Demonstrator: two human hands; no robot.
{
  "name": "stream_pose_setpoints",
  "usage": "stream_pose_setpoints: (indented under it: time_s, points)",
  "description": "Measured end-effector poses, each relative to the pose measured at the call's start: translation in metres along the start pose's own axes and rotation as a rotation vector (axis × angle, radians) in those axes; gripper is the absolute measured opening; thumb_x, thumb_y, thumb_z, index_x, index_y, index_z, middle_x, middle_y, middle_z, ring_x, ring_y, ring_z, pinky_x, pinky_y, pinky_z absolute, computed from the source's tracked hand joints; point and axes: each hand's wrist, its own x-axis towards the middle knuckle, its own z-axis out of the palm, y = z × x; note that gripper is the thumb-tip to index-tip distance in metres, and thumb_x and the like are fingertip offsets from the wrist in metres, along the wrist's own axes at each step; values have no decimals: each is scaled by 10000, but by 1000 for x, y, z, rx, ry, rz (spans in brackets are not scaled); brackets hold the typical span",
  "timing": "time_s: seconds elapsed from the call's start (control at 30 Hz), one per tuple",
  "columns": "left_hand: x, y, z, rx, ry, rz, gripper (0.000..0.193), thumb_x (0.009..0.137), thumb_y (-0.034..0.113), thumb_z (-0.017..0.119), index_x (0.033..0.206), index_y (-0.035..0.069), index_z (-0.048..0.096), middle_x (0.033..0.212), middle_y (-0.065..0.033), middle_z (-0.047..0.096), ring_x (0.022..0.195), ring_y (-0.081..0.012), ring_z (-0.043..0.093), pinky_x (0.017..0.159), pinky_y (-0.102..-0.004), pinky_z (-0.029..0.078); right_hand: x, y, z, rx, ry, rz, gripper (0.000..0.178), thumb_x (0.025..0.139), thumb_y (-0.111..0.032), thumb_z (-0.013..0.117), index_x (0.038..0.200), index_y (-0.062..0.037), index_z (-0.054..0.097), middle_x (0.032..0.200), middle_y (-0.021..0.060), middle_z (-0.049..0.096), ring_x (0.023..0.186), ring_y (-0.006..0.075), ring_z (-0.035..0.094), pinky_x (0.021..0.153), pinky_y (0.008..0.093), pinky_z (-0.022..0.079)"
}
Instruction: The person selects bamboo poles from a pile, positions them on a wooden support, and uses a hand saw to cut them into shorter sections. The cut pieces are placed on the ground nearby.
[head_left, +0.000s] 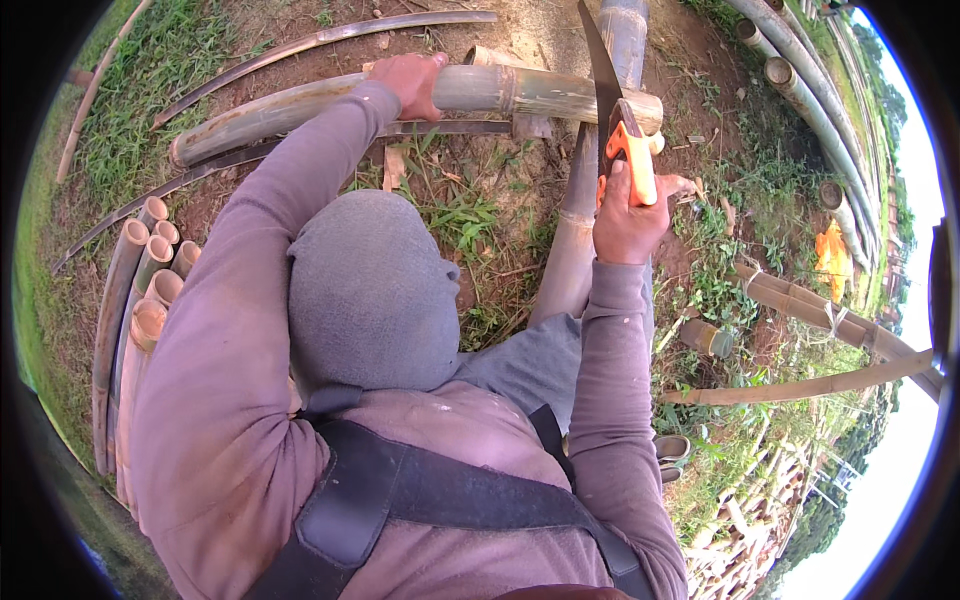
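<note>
A thick bamboo pole (540, 95) lies crosswise at the far side. My left hand (408, 84) grips it near its middle from above, thumb on the near side. In my right hand (632, 215) is the orange handle of a hand saw (606, 80), my fingers closed round it. The saw's dark blade points away from me and crosses the pole close to its right end; how deep it sits in the bamboo, I cannot tell. Another bamboo pole (572, 225) runs lengthwise beneath the crosswise one.
Curved bamboo strips (330, 38) lie on the soil at the far left. Several cut bamboo tubes (130, 245) stand bundled on the left. Long poles (825, 120) are stacked at the far right, near an orange bag (832, 258). Split bamboo pieces (750, 530) cover the ground at lower right.
</note>
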Motion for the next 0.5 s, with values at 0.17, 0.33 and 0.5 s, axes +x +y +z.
stream_pose_setpoints:
  time_s: [0.17,0.33,0.5]
  points:
    - [5,-11,-5,1,-7,-1,838,709,440,874,1414,114,558,1152,-213,752,1083,-422,727,946,-533,578,-103,-16,-56,78,23,196,154,993,-90,753,1011,7,635,718,20,627,640,75,587,595,274,496]
    - [0,-2,1,8,-17,-5,837,723,428,871,1430,112,555,1188,-201,747,1113,-409,723,968,-525,577,-94,-18,-51,81,10,264,128,1014,-71,724,1003,9,625,765,20,648,652,61,596,590,249,484]
    - [-5,1,-2,-27,-14,-38,857,722,442,880,1436,100,551,1249,-193,725,1169,-396,703,1008,-518,566,-42,-10,-20,43,-1,102,184,1006,-137,765,1044,12,666,827,-12,657,722,48,570,665,249,497]
